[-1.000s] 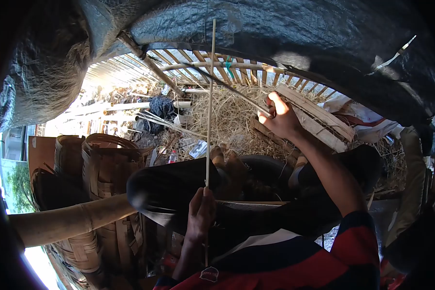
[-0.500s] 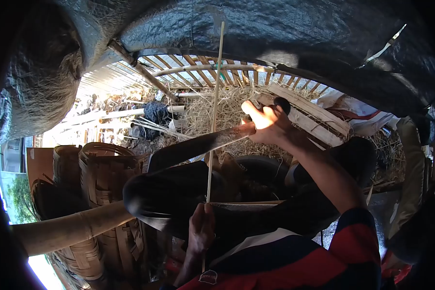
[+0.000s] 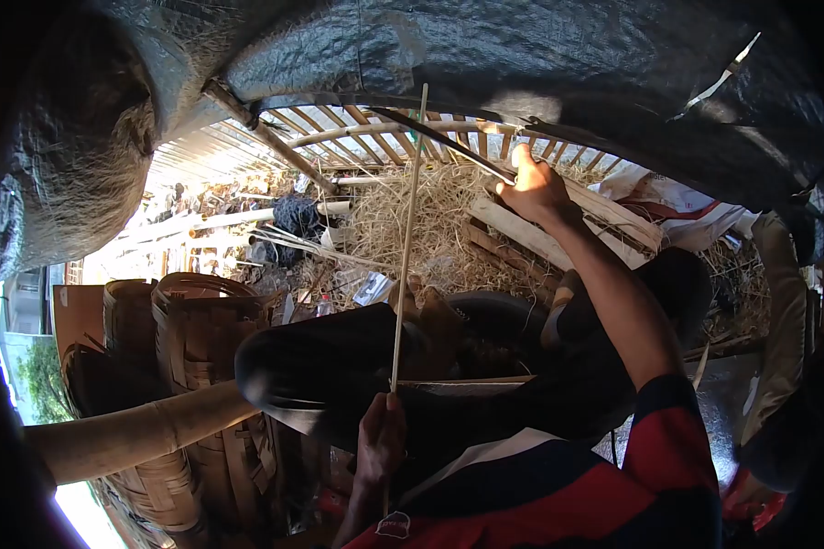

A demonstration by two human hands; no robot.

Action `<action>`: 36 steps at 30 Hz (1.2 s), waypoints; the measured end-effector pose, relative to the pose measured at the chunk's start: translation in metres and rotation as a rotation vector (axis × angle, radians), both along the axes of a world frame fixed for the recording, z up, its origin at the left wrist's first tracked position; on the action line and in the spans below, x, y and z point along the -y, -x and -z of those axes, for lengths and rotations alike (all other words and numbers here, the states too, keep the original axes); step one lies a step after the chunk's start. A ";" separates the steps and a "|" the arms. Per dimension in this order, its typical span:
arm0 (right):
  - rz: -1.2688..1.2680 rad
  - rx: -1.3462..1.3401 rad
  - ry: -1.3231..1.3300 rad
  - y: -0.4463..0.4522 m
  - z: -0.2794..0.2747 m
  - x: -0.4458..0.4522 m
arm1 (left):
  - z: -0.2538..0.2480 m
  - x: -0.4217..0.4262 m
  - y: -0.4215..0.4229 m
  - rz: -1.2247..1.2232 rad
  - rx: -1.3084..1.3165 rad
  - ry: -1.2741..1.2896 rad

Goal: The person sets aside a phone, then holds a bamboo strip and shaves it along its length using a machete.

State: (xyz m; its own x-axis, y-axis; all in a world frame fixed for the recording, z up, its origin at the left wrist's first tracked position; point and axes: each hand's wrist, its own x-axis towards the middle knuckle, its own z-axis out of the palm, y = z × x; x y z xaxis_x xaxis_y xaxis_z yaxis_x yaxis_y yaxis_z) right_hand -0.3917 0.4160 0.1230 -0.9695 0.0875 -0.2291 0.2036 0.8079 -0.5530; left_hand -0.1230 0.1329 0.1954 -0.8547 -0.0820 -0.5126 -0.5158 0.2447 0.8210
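My left hand (image 3: 381,435) is closed around the lower part of a long, thin bamboo strip (image 3: 409,238), which stands nearly upright in front of me. My right hand (image 3: 538,190) grips a large knife (image 3: 444,142) at the upper right. Its dark blade points up and to the left, edge-on, and crosses the strip's upper part in view; whether they touch I cannot tell. The knife's handle is mostly hidden inside my right hand.
Woven bamboo baskets (image 3: 212,343) stand at the left beside a thick bamboo pole (image 3: 146,435). Shavings (image 3: 430,215) cover the ground ahead, with split wood pieces (image 3: 522,233) at their right. A dark tarp (image 3: 485,55) hangs above a slatted fence (image 3: 375,137).
The knife was low with its broad side showing half a second ago; my right hand has raised it and turned it edge-on. The strip's top end sits lower, while my left hand keeps its hold.
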 end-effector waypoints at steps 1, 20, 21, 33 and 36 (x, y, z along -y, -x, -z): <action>0.040 -0.002 0.030 0.002 0.010 -0.007 | 0.004 0.004 -0.004 0.003 -0.002 0.003; -0.637 -0.229 0.436 -0.069 -0.043 0.063 | 0.003 -0.010 0.047 0.033 -0.063 -0.244; -0.596 -0.184 0.387 -0.070 -0.057 0.065 | 0.004 -0.013 0.048 0.042 -0.042 -0.248; -0.658 -0.610 0.298 -0.101 -0.040 0.077 | 0.011 -0.019 0.048 -0.131 -0.198 -0.164; -0.844 -0.404 0.169 -0.116 -0.046 0.079 | 0.001 -0.026 0.046 -0.309 -0.124 -0.475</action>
State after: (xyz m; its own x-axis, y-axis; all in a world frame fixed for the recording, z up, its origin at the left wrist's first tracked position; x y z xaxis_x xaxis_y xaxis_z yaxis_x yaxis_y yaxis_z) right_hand -0.2759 0.3371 0.1694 -0.7065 -0.6813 0.1915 -0.6427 0.5043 -0.5768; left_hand -0.1686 0.1588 0.1946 -0.8837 -0.1229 -0.4517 -0.3975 -0.3125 0.8628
